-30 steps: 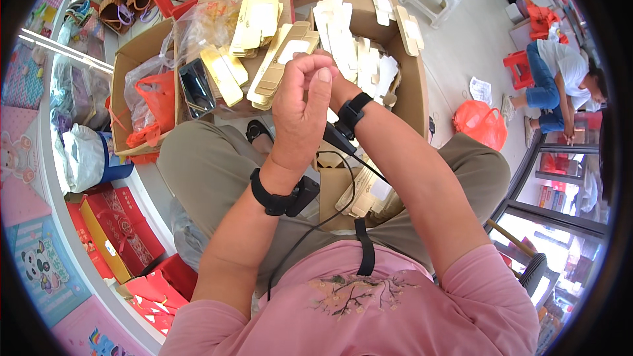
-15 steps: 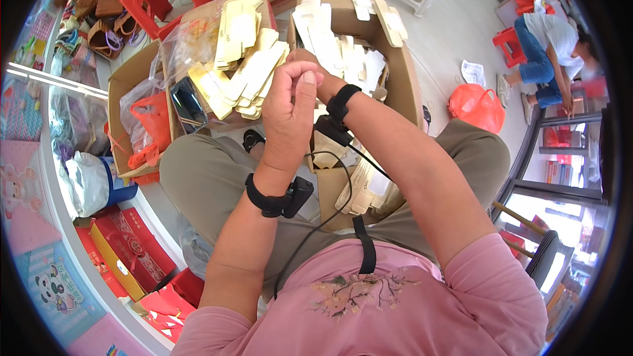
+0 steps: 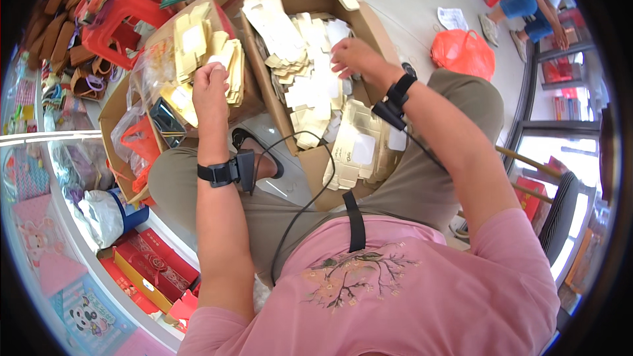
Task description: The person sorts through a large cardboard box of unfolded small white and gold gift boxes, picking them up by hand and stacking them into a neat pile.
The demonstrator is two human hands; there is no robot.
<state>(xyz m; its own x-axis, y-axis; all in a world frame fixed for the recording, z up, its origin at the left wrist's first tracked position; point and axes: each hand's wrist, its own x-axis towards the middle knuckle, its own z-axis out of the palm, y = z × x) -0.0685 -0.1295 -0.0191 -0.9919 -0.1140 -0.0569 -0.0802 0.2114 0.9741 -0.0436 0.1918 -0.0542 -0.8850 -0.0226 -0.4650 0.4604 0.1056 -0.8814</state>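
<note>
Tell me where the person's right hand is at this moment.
In the head view the right hand is right of centre near the top, reaching into the cardboard box of flat pale cartons, while the left hand is over the neighbouring box.

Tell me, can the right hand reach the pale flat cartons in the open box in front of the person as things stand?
Probably yes. The right hand is already over the open cardboard box, at the pile of pale flat cartons, and nothing covers them. The left hand is busy at the gold cartons in the other box.
</note>
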